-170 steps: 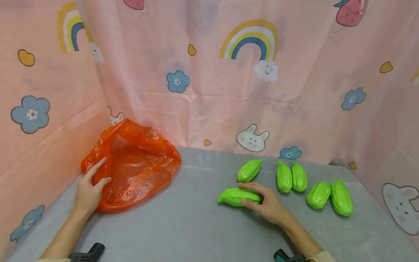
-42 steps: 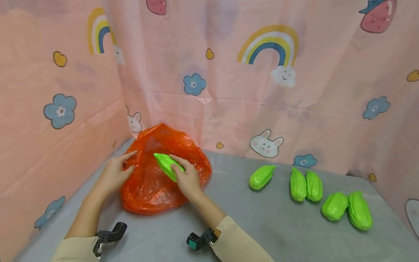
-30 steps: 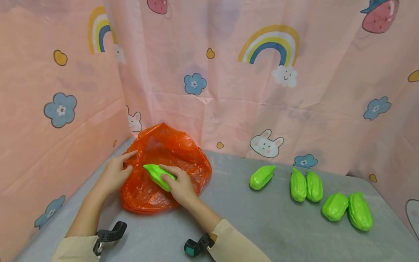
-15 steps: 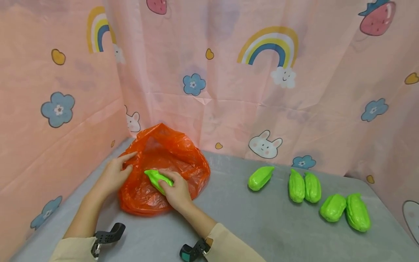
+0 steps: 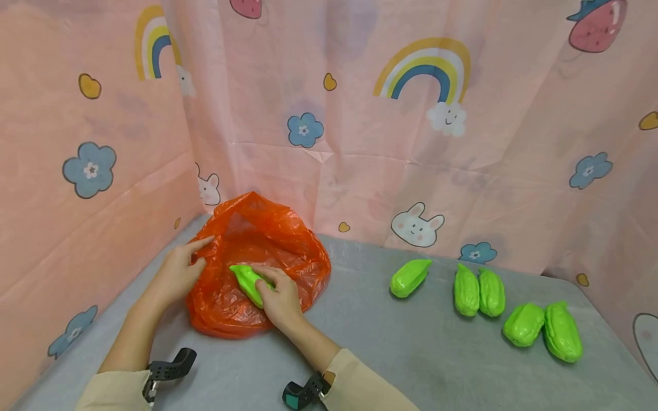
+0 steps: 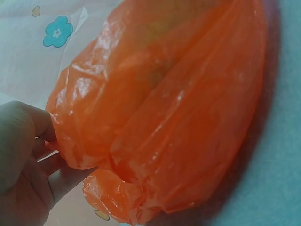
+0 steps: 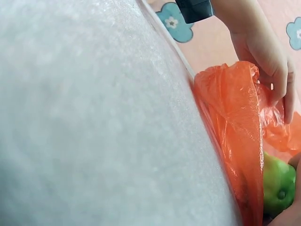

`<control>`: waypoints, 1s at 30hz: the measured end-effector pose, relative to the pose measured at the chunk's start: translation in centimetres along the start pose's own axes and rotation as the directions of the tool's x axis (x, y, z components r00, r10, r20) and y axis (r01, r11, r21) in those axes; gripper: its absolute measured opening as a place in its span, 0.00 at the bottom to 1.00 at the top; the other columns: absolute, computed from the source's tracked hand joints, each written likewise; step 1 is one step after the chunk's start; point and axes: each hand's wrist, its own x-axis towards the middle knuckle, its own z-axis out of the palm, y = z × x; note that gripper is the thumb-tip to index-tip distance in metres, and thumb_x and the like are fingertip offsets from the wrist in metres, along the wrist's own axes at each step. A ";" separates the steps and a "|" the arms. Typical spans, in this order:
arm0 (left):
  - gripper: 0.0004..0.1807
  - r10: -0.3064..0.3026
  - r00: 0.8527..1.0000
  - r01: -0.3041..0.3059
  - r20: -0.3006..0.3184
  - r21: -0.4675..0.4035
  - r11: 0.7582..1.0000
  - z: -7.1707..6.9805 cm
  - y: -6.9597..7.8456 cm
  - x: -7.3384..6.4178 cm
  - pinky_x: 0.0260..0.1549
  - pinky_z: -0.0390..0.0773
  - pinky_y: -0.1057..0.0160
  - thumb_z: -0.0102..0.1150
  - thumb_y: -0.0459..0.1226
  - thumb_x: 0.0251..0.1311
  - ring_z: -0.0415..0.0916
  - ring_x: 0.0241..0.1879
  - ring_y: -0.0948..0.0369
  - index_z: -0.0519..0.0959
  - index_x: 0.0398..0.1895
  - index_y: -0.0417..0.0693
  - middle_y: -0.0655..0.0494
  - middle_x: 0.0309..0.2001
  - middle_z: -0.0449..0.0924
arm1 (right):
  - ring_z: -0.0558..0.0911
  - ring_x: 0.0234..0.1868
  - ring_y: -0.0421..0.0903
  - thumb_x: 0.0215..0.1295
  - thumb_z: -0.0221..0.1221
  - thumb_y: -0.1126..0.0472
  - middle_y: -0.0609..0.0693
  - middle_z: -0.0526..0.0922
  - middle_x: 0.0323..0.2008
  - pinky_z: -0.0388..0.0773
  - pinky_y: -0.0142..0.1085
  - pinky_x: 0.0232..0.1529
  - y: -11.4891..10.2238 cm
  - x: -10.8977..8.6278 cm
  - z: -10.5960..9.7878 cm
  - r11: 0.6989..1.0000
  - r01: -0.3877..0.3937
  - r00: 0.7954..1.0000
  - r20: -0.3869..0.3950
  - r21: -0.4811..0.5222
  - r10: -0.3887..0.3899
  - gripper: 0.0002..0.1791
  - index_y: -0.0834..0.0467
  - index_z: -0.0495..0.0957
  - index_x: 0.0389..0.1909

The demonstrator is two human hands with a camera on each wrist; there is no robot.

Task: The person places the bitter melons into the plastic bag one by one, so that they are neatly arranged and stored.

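A thin orange plastic bag [image 5: 303, 245] stands on the grey table with its mouth facing me. My left hand [image 5: 177, 274] holds the bag's left rim, index finger lying along the plastic; in the left wrist view, thumb and fingers close on the film. Inside the bag's mouth, low down, my right hand [image 5: 281, 299] grips a bright green, ridged gourd-like vegetable [image 5: 248, 283], its pointed tip toward the back left. The right wrist view shows the blunt end of this gourd [image 7: 280, 181] behind the bag's front edge.
Several similar green gourds lie on the right of the table [image 5: 390, 354]: a single one [image 5: 410, 278], a pair [image 5: 466, 291] and another pair [image 5: 562, 332]. A pink printed cloth [image 5: 349, 171] hangs behind and at the left, close to the bag.
My right hand has taken a gourd off the table, carried it left and lowered it into the bag. Over the last half second it barely moves. My left hand stays at the rim.
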 end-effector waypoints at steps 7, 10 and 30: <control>0.30 0.012 1.000 -0.012 -0.010 0.012 1.000 0.0 -0.1 0.0 0.18 0.69 0.65 0.43 0.31 0.70 0.60 0.16 0.63 0.64 0.75 0.41 0.46 0.31 0.68 | 0.79 0.65 0.47 0.71 0.58 0.55 0.49 0.83 0.60 0.74 0.42 0.66 0.0 -0.2 0.1 0.998 0.056 0.996 0.077 -0.023 -0.054 0.18 0.53 0.83 0.59; 0.30 0.010 1.000 -0.010 -0.014 0.013 1.000 0.0 -0.1 0.0 0.19 0.70 0.65 0.43 0.31 0.69 0.60 0.17 0.63 0.64 0.75 0.40 0.48 0.29 0.66 | 0.79 0.65 0.48 0.72 0.57 0.53 0.49 0.83 0.61 0.74 0.44 0.67 0.0 -0.3 0.2 0.998 0.057 0.996 0.077 -0.025 -0.055 0.20 0.53 0.82 0.60; 0.29 0.030 0.999 -0.030 -0.039 0.005 1.000 0.6 -0.2 0.2 0.18 0.69 0.66 0.46 0.30 0.68 0.57 0.17 0.63 0.65 0.74 0.39 0.53 0.23 0.60 | 0.83 0.52 0.50 0.70 0.60 0.53 0.51 0.86 0.55 0.79 0.46 0.54 -1.7 0.3 -1.3 0.996 -0.007 0.998 -0.068 -0.083 0.001 0.19 0.52 0.81 0.59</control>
